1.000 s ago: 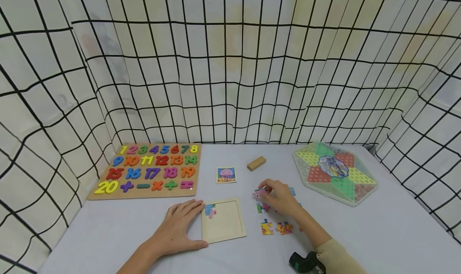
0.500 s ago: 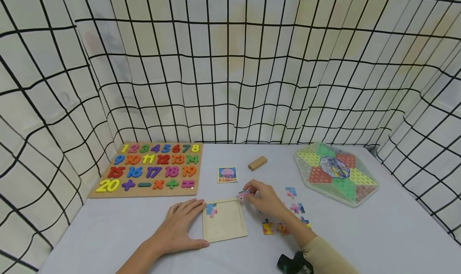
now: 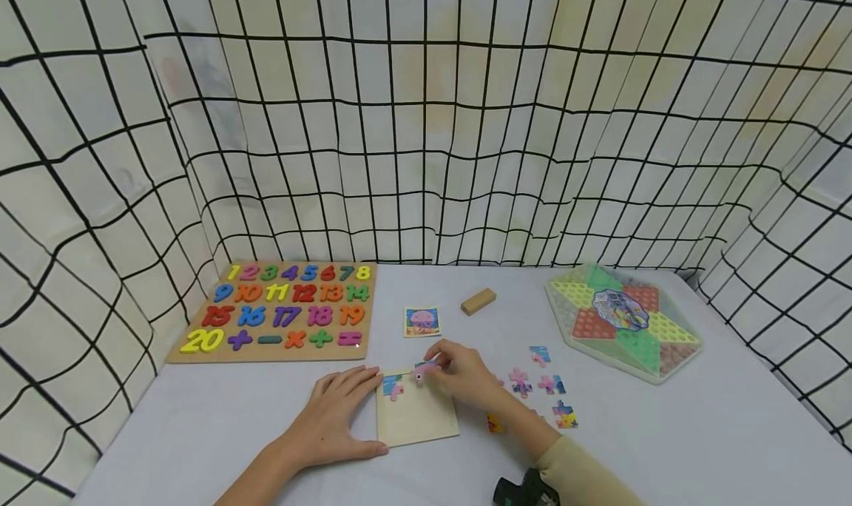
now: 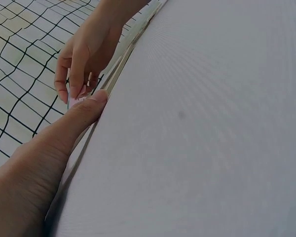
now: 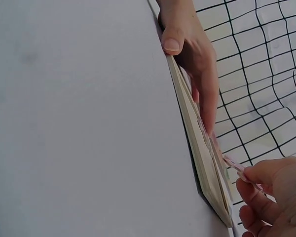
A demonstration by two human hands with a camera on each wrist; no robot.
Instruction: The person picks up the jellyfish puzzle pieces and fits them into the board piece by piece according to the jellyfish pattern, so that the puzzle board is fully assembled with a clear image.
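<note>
A shallow wooden puzzle tray (image 3: 418,422) lies on the white table, with a blue-and-pink puzzle piece (image 3: 393,387) in its upper left corner. My left hand (image 3: 330,422) rests along the tray's left side, fingers extended, its thumb at the lower left corner. Between thumb and fingers my right hand (image 3: 461,374) pinches a pink puzzle piece (image 3: 420,373) with an eye on it. That piece is held over the tray's top edge, just right of the placed one. In the right wrist view, the pinched piece (image 5: 235,166) appears tilted beside the tray's rim (image 5: 200,163).
Several loose puzzle pieces (image 3: 521,382) lie right of the tray, partly behind the right forearm. Beyond the tray are a small picture card (image 3: 422,322) and a wooden block (image 3: 478,302). A number board (image 3: 279,317) lies back left, a hexagonal game box (image 3: 622,321) back right.
My right hand has lifted the pink puzzle piece from the loose pieces and carried it left to the tray's top edge. The left hand stays at the tray's left side.
</note>
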